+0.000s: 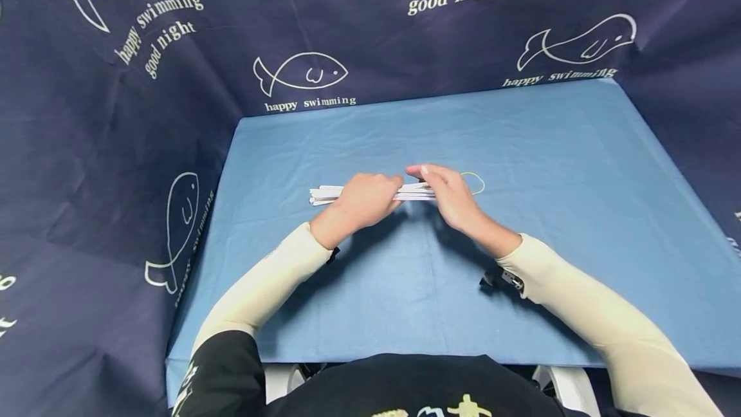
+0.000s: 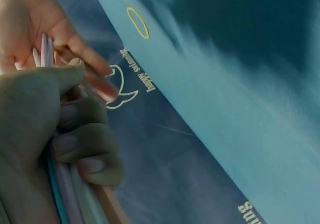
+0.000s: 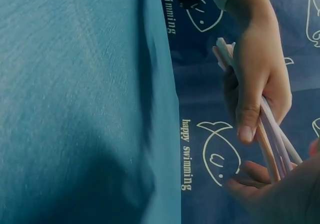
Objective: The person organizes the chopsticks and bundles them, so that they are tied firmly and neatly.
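Note:
A bundle of thin, straw-like sticks [image 1: 414, 197] in pale pastel colours lies crosswise in front of the person. My left hand [image 1: 368, 199] grips the bundle near its middle, fingers curled round it, and the left ends stick out past the wrist side. In the left wrist view teal, lilac, whitish and orange sticks [image 2: 75, 199] show below the fingers. My right hand [image 1: 454, 201] is at the bundle's other end, its fingers fairly straight and the stick ends against its palm. A thin yellow rubber band [image 1: 483, 181] rests just right of the right hand.
Blue cloth covers the table [image 1: 556, 166]. Dark blue curtains [image 1: 382, 37] with white fish prints and lettering stand along the back and sides. A small dark device [image 1: 502, 280] hangs under the right wrist.

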Tool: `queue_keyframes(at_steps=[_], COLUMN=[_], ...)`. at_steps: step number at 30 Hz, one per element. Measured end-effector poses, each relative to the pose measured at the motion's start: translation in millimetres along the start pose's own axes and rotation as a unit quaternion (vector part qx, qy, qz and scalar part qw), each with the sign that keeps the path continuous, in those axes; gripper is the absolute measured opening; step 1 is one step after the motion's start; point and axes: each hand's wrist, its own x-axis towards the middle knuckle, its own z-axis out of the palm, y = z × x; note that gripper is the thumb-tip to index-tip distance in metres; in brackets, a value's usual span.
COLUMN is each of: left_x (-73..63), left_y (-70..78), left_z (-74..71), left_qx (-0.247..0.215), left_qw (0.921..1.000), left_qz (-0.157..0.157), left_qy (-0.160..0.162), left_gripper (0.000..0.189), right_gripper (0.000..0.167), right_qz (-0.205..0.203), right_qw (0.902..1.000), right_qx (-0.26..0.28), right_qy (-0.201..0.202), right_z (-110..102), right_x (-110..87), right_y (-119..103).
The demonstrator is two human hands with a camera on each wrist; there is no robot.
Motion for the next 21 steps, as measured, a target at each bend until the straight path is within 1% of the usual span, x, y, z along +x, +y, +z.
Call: queue_keyframes(at_steps=[3,6,8,10,12,14,16,18,21], left_x=[-0.9,-1.4,-1.2,-1.1,-1.4,-1.5,-1.4,-1.2,-1.4], left_y=[2.2,5.3,7.2,8.5,9.4,9.7,9.1,7.6,3.7], left_z=[-4.4,-10.1,-13.3,-14.9,-15.3,-14.5,-12.8,-11.3,-10.1], left_qx=[0.003,0.010,0.020,0.035,0.051,0.066,0.075,0.077,0.055], left_qw=[1.0000,0.9994,0.9985,0.9972,0.9957,0.9942,0.9929,0.9925,0.9946], left_qz=[0.002,0.005,0.006,0.011,0.018,0.025,0.029,0.031,0.031], left_qy=[0.009,0.033,0.050,0.065,0.075,0.081,0.087,0.090,0.082], left_gripper=[0.021,0.022,0.023,0.023,0.023,0.023,0.022,0.021,0.020], right_gripper=[0.039,0.037,0.036,0.036,0.037,0.039,0.041,0.043,0.039], right_qz=[-0.007,-0.009,-0.004,0.009,0.025,0.046,0.051,0.046,0.019], right_qw=[0.9999,0.9994,0.9993,0.9989,0.9987,0.9979,0.9972,0.9973,0.9983], right_qx=[0.015,0.024,0.012,-0.007,-0.030,-0.046,-0.051,-0.044,-0.047], right_qy=[0.002,0.022,0.036,0.045,0.032,0.006,-0.020,-0.037,-0.029], right_z=[-5,-10,-13,-16,-17,-18,-17,-17,-16], right_x=[1.1,6.2,10.2,12.9,14.3,14.3,14.0,13.5,14.0], right_y=[-1,-3,-4,-6,-5,-4,-2,-2,0])
